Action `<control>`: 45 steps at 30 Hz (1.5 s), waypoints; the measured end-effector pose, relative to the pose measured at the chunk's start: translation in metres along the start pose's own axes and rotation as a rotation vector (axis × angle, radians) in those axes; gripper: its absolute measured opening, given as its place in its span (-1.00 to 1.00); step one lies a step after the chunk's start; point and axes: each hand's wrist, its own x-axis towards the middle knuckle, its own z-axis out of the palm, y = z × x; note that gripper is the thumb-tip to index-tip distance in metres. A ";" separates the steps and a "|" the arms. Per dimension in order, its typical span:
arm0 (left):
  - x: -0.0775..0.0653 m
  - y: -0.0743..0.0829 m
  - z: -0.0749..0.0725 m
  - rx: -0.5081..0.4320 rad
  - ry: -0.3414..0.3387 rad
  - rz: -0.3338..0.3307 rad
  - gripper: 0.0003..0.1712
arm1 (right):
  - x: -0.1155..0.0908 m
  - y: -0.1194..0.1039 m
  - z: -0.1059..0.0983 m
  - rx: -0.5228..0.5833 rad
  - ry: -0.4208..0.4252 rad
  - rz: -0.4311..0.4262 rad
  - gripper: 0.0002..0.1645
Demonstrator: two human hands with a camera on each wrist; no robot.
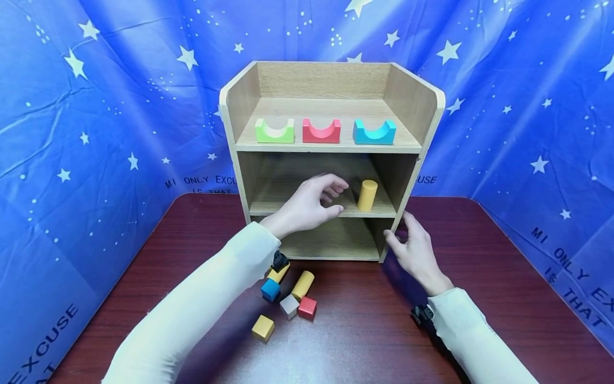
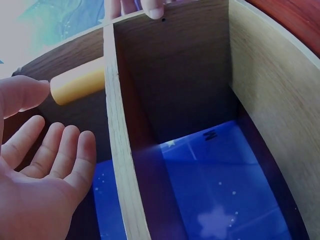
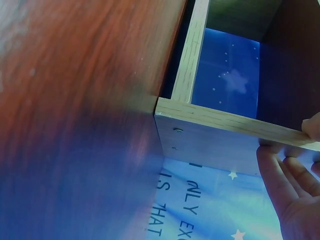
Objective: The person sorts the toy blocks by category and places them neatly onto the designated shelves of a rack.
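Note:
A yellow cylinder [image 1: 367, 196] stands upright on the middle shelf of a small wooden shelf unit [image 1: 316, 149], near its right side. Just left of the cylinder is my left hand [image 1: 318, 201], its fingers loosely bent and nothing held. In the left wrist view the thumb tip comes right up to the cylinder's [image 2: 77, 82] top end. My right hand [image 1: 416, 250] grips the unit's right side panel low down. Seen from the right wrist, the thumb lies at the panel's front edge [image 3: 225, 117] and the fingers are on its outer face.
Green [image 1: 275, 133], red [image 1: 321, 133] and blue [image 1: 374, 134] arch blocks line the top shelf. On the table before the unit lie another yellow cylinder [image 1: 303, 285] and blue [image 1: 271, 289], white [image 1: 290, 306], red [image 1: 307, 308] and yellow [image 1: 263, 328] cubes. The left sleeve partly covers a further yellow piece [image 1: 279, 273].

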 end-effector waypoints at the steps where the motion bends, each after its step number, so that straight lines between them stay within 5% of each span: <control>1: -0.002 0.000 0.000 -0.001 0.004 0.004 -0.57 | 0.000 0.000 0.000 -0.001 0.000 -0.001 -0.44; 35: -0.065 -0.010 -0.004 0.016 0.054 0.063 -0.57 | 0.000 -0.001 0.000 -0.038 -0.006 -0.009 -0.44; 45: -0.083 -0.019 -0.007 0.064 0.072 0.031 -0.56 | 0.000 -0.003 -0.002 -0.048 -0.007 -0.005 -0.43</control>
